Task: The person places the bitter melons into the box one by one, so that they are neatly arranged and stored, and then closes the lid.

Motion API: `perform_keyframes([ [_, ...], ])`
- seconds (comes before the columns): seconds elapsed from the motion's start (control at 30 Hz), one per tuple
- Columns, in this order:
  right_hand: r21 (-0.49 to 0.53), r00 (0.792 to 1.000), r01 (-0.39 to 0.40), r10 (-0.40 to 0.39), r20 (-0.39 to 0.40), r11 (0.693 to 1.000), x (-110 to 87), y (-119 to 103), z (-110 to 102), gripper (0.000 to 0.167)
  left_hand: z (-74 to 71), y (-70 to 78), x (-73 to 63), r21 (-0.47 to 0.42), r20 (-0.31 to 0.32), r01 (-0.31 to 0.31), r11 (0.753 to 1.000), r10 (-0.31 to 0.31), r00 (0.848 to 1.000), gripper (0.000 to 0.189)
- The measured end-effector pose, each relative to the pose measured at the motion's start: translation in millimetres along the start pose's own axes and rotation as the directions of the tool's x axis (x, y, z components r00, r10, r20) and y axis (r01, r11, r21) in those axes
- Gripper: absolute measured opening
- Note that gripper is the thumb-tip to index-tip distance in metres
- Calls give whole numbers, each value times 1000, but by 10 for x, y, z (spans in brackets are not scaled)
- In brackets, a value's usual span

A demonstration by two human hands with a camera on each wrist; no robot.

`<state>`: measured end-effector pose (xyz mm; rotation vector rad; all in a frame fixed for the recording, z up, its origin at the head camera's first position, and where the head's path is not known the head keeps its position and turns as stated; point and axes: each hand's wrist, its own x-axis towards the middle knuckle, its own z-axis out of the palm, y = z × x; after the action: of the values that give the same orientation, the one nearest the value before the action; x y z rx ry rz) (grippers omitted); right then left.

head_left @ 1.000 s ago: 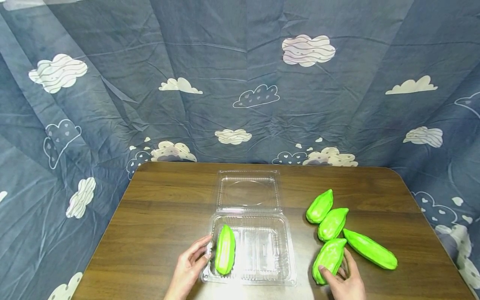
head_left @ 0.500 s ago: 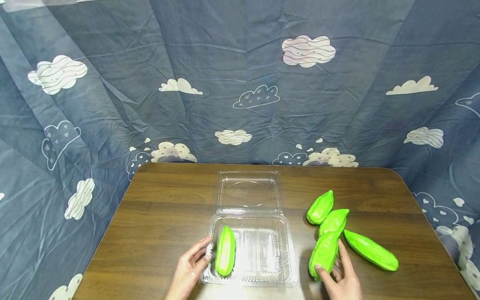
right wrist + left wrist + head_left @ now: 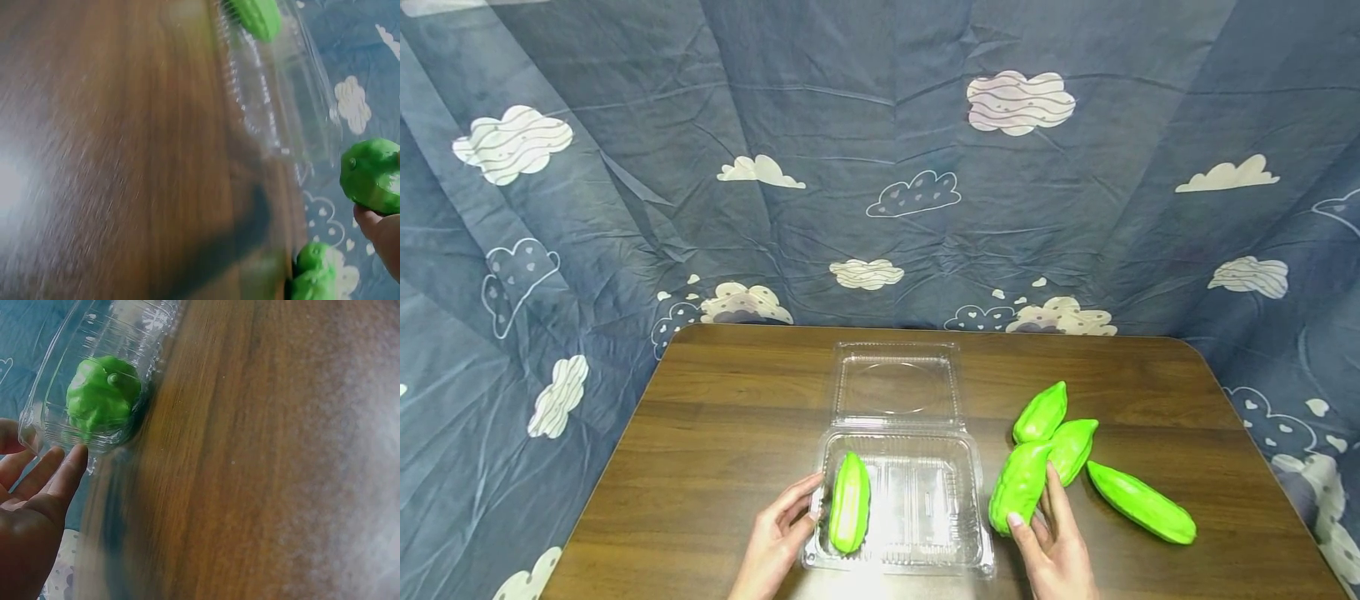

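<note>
My right hand (image 3: 1054,550) holds a bumpy green bitter melon (image 3: 1021,487) between thumb and fingers, raised above the table just right of a clear plastic clamshell box (image 3: 983,500). The held bitter melon (image 3: 369,178) also shows at the right edge of the right wrist view. Another bitter melon (image 3: 850,502) lies in the left part of the box's base. The lid (image 3: 897,387) is folded back, flat on the table. My left hand (image 3: 777,533) rests its fairly straight fingertips against the box's left rim. In the left wrist view, those fingers (image 3: 70,472) meet the box's corner.
Two shorter bitter melons, a rear one (image 3: 1040,414) and a nearer one (image 3: 1072,450), lie on the wooden table (image 3: 722,433) right of the box. Farther right is a longer one (image 3: 1142,502). A blue cloud-print cloth (image 3: 820,125) hangs behind the table.
My right hand has lifted the bitter melon and carried it left and slightly away from me, toward the box. My left hand has stayed at the box's rim.
</note>
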<state>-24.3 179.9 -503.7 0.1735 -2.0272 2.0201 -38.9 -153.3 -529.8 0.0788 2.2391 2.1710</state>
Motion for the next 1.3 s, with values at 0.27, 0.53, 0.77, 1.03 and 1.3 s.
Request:
perform_keyframes([
  [0.27, 20, 999, 34, -33, -11, 999, 40, -87, 181, 76, 11, 1, 20, 3, -2, 27, 1000, -27, 1000, 48],
  [0.53, -143, 999, 30, -29, 15, 989, 61, -117, 364, 77, 26, 27, 10, -13, -7, 28, 1000, -28, 1000, 49],
  [0.77, -84, 995, 16, -7, 100, 996, 36, -77, 525, 74, 28, 13, -1, -21, -14, 65, 998, -66, 998, 49],
  [1.03, -85, 986, -42, 56, 159, 995, 7, -58, 675, 68, 20, 24, -4, -13, 0, 15, 1000, -15, 1000, 49],
  [1.3, -231, 979, -3, 50, 196, 973, 34, -35, 786, 61, 8, 24, -3, -14, -3, 28, 1000, -28, 1000, 48],
])
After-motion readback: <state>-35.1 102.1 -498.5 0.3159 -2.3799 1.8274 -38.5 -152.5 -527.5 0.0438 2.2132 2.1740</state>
